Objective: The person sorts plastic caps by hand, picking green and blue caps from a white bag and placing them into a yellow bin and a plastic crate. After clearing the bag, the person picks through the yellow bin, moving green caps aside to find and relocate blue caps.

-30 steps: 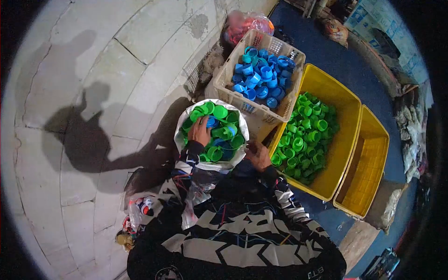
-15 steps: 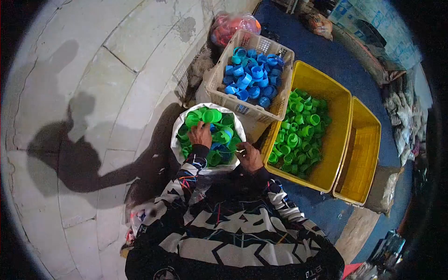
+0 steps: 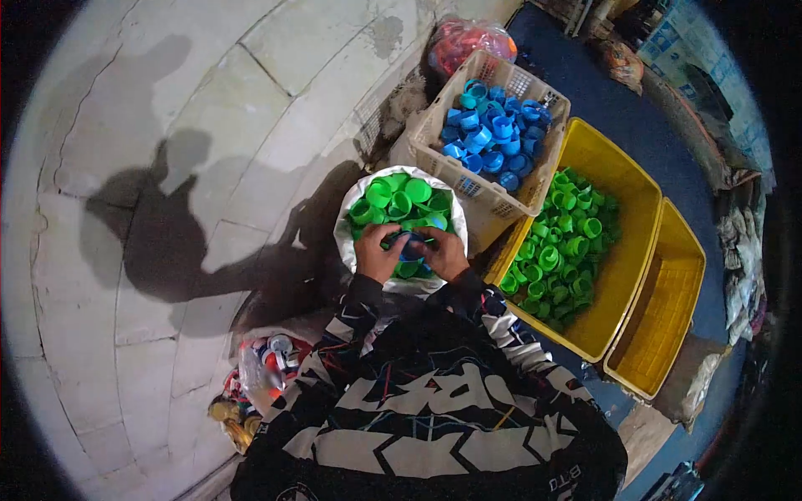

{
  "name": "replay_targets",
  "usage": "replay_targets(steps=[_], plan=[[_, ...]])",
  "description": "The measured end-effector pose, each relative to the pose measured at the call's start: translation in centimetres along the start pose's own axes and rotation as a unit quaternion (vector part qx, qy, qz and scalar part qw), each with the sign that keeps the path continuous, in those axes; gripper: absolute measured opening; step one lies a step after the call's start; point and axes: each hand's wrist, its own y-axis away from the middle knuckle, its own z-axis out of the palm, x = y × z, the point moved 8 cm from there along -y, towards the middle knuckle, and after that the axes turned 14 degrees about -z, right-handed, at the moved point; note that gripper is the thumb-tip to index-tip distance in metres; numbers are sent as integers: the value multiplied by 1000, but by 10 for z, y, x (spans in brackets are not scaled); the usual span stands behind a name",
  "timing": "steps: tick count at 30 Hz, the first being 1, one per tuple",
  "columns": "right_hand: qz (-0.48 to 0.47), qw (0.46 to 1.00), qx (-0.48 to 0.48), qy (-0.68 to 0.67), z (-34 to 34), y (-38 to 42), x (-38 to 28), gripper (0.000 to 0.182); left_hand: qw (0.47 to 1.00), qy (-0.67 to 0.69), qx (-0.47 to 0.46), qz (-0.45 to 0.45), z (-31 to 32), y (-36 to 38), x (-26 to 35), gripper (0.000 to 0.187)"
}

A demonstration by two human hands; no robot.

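A white sack (image 3: 341,227) stands open in front of me, filled with green caps (image 3: 401,203) and a few blue ones. Over its near side, my left hand (image 3: 378,250) and my right hand (image 3: 445,253) come close together, both gripping a dark blue cap (image 3: 412,245) between their fingers. To the right of the sack, a yellow crate (image 3: 614,250) holds many green caps (image 3: 561,250). Behind the sack, a beige basket (image 3: 480,190) contains blue caps (image 3: 493,134).
A second yellow crate (image 3: 660,309) adjoins the first on the right. Behind the basket lies a clear bag of red items (image 3: 472,48). Mixed colourful items (image 3: 271,363) lie at lower left, beside a pale block wall (image 3: 192,100).
My hands have come together over the sack, now with a dark blue cap between them. The view has shifted, bringing more of the items at lower left into sight.
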Motion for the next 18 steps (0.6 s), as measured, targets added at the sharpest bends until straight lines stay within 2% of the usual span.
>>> replay_targets(steps=[1, 2, 4, 5, 8, 11, 14, 15, 17, 18], plan=[[43, 994, 17, -103, 4, 3, 6, 29, 1000, 18, -8, 6, -3, 2, -3, 29], [39, 992, 23, -116, 7, 4, 13, 28, 992, 89, -69, -56, 3, 4, -17, 34], [28, 989, 38, -140, 11, 2, 22, 26, 939, 230, -188, -171, 16, 9, -35, 44], [58, 989, 31, -136, 6, 6, 20, 25, 932, 240, -209, -173, 15, 12, -35, 55], [18, 985, 52, -166, -2, 6, 15, 23, 918, 245, -252, -184, 21, 14, -29, 57], [65, 973, 92, -202, -19, 7, 14, 23, 893, 257, -308, -203, 31, 9, -22, 45], [33, 969, 204, -134, -46, 13, 61, 21, 881, 292, -284, -239, 49, -15, -69, 41], [69, 945, 239, -211, -50, 20, 78, 18, 886, 278, -257, -266, 69, -30, -129, 29], [61, 954, 255, -142, -75, 32, 85, 17, 955, 98, -224, -170, 62, -48, -126, 25], [58, 957, 262, -108, -84, 39, 87, 16, 972, 5, -203, -119, 60, -54, -121, 24]])
